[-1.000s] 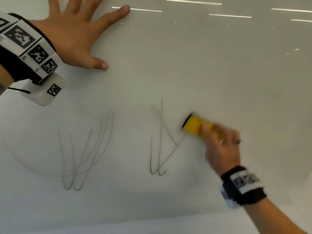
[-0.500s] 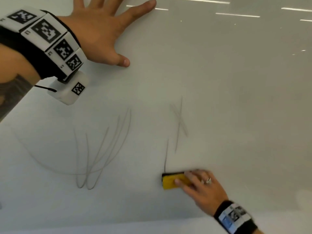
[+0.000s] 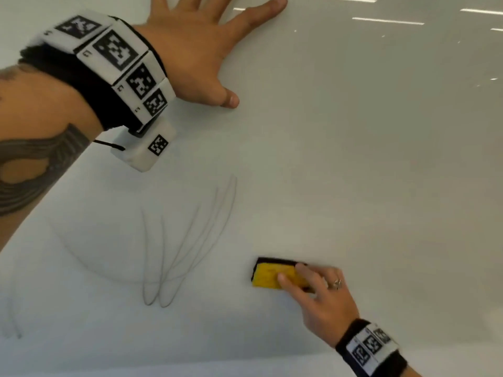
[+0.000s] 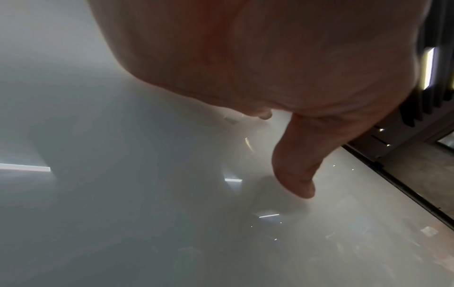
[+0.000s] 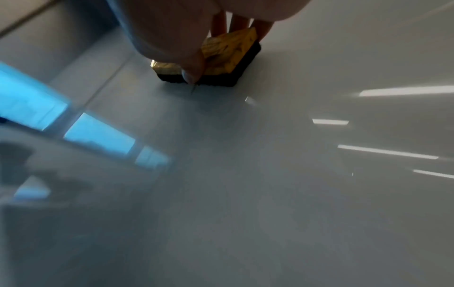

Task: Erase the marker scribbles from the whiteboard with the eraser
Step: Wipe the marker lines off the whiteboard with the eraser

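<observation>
Fingers (image 3: pixel 288 280) of the right hand (image 3: pixel 324 303) curl over the yellow back of the eraser (image 3: pixel 269 274), thumb on its near edge in the right wrist view, pressing its dark felt face onto the whiteboard (image 3: pixel 353 172) near the lower edge. The left hand (image 3: pixel 190 50) lies splayed flat higher up, straight fingers and thumb on the bare surface, holding nothing — it seems only to brace. Largest of what remains is the looping scribble (image 3: pixel 174 254) left of the eraser, well apart from it; a few fainter strokes (image 3: pixel 13 319) sit at the far left edge. The step in hand is wiping, roughly half done by my reckoning. The next move calls for carrying the eraser leftward, felt flat and pressed firmly, in overlapping passes over the loops, then on to the far-left strokes. Against half a second ago, the crossed lines that stood above the eraser are gone — that patch now reads clean — and the eraser sits at much the same low spot.
</observation>
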A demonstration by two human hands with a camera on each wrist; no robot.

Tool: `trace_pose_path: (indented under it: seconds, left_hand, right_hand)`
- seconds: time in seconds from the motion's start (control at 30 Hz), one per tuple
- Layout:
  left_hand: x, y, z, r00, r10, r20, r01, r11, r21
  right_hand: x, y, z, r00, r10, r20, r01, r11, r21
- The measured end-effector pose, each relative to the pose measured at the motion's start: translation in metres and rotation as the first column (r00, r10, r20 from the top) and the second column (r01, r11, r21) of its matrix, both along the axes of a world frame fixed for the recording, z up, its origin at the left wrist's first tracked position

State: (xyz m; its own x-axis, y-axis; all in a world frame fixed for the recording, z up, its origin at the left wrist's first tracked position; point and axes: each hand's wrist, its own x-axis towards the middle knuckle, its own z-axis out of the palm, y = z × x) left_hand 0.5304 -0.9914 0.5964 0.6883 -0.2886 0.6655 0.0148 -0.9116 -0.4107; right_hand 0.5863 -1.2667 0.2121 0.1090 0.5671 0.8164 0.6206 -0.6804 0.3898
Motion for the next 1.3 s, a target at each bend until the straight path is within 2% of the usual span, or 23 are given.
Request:
trace_pose_path:
  seconds: [0.07, 0.1, 0.17, 0.23, 0.3, 0.37, 0.4, 0.43, 0.5, 0.53, 0.6, 0.67, 0.7, 0.77, 0.8, 0.87, 0.97, 1.03, 1.07, 1.13, 1.23, 1.3]
  left_hand:
    - [0.001, 0.001, 0.001, 1.000, -0.001, 0.019, 0.000, 1.000, 0.017]
    - [0.001, 0.001, 0.001, 1.000, 0.000, 0.027, -0.001, 1.000, 0.019]
    - [0.001, 0.001, 0.001, 0.999, -0.001, 0.033, 0.000, 1.000, 0.015]
    - [0.002, 0.001, 0.000, 0.999, -0.013, 0.040, 0.012, 1.000, 0.017]
    - [0.002, 0.003, 0.000, 0.999, -0.018, 0.044, 0.018, 1.000, 0.007]
    - [0.002, 0.003, -0.001, 0.999, -0.031, 0.029, 0.032, 0.999, -0.016]
    - [0.002, 0.003, -0.001, 0.999, -0.040, 0.023, 0.041, 0.999, -0.021]
    - [0.003, 0.003, -0.001, 0.999, -0.047, 0.020, 0.047, 0.999, -0.021]
    - [0.003, 0.004, -0.001, 0.998, -0.063, 0.012, 0.063, 0.998, -0.028]
    - [0.002, 0.005, -0.001, 0.997, -0.071, 0.008, 0.071, 0.997, -0.035]
    - [0.002, 0.004, -0.002, 0.996, -0.084, 0.009, 0.085, 0.995, -0.046]
    - [0.002, 0.004, -0.002, 0.995, -0.099, 0.020, 0.099, 0.994, -0.036]
    - [0.002, 0.004, -0.002, 0.995, -0.100, 0.024, 0.100, 0.995, -0.028]
    - [0.003, 0.006, -0.002, 0.995, -0.094, 0.027, 0.094, 0.995, -0.023]
    - [0.002, 0.006, -0.001, 0.995, -0.095, 0.027, 0.095, 0.995, -0.022]
    - [0.003, 0.006, -0.001, 0.994, -0.095, 0.054, 0.095, 0.995, 0.003]
    - [0.002, 0.012, 0.001, 0.990, -0.124, 0.064, 0.123, 0.992, 0.023]
    - [0.000, 0.014, 0.002, 0.990, -0.133, 0.051, 0.132, 0.991, 0.020]
    - [0.000, 0.015, 0.002, 0.990, -0.134, 0.047, 0.133, 0.991, 0.024]
    - [-0.003, 0.016, 0.003, 0.990, -0.139, 0.041, 0.137, 0.990, 0.035]
    - [-0.007, 0.014, 0.003, 0.990, -0.130, 0.049, 0.128, 0.991, 0.047]
    - [-0.007, 0.013, 0.003, 0.991, -0.124, 0.050, 0.121, 0.991, 0.055]
  right_hand:
    - [-0.002, -0.012, -0.035, 0.998, -0.022, -0.065, 0.012, 0.990, -0.137]
    - [0.000, -0.017, -0.032, 0.997, -0.010, -0.070, -0.002, 0.985, -0.172]
    - [0.007, -0.021, 0.007, 0.999, 0.041, -0.013, -0.043, 0.983, -0.177]
    - [0.012, -0.016, 0.067, 0.994, 0.052, 0.096, -0.048, 0.998, -0.045]
    - [0.017, -0.011, 0.128, 0.986, 0.035, 0.162, -0.064, 0.983, 0.173]
    - [0.019, -0.007, 0.174, 0.990, 0.006, 0.142, -0.057, 0.933, 0.356]
    - [0.019, -0.002, 0.184, 0.992, 0.012, 0.122, -0.064, 0.901, 0.430]
    - [0.017, 0.006, 0.184, 0.993, 0.023, 0.115, -0.076, 0.873, 0.481]
    - [0.011, 0.030, 0.151, 0.991, 0.053, 0.126, -0.108, 0.868, 0.485]
    - [0.006, 0.043, 0.121, 0.990, 0.079, 0.116, -0.121, 0.899, 0.420]
    - [-0.005, 0.060, 0.050, 0.993, 0.108, 0.047, -0.115, 0.978, 0.171]
    - [-0.014, 0.063, -0.002, 0.996, 0.088, -0.019, -0.089, 0.995, -0.039]
    - [-0.015, 0.060, -0.011, 0.995, 0.092, -0.039, -0.095, 0.992, -0.083]
    - [-0.012, 0.056, 0.012, 0.993, 0.116, 0.001, -0.116, 0.991, -0.070]
    - [-0.009, 0.054, 0.036, 0.993, 0.112, 0.044, -0.112, 0.994, 0.004]
    - [-0.001, 0.047, 0.101, 0.990, 0.059, 0.125, -0.090, 0.960, 0.265]
    - [0.017, 0.019, 0.196, 0.992, 0.019, 0.124, -0.089, 0.804, 0.588]
    - [0.023, 0.008, 0.223, 0.996, 0.008, 0.084, -0.064, 0.715, 0.696]
    - [0.022, 0.010, 0.222, 0.997, -0.005, 0.078, -0.051, 0.716, 0.696]
    - [0.017, 0.021, 0.191, 0.996, -0.029, 0.084, -0.031, 0.774, 0.632]
    - [-0.009, 0.038, 0.113, 0.999, 0.037, 0.038, -0.047, 0.941, 0.335]
    - [-0.029, 0.034, 0.093, 0.996, 0.094, -0.002, -0.091, 0.968, 0.233]
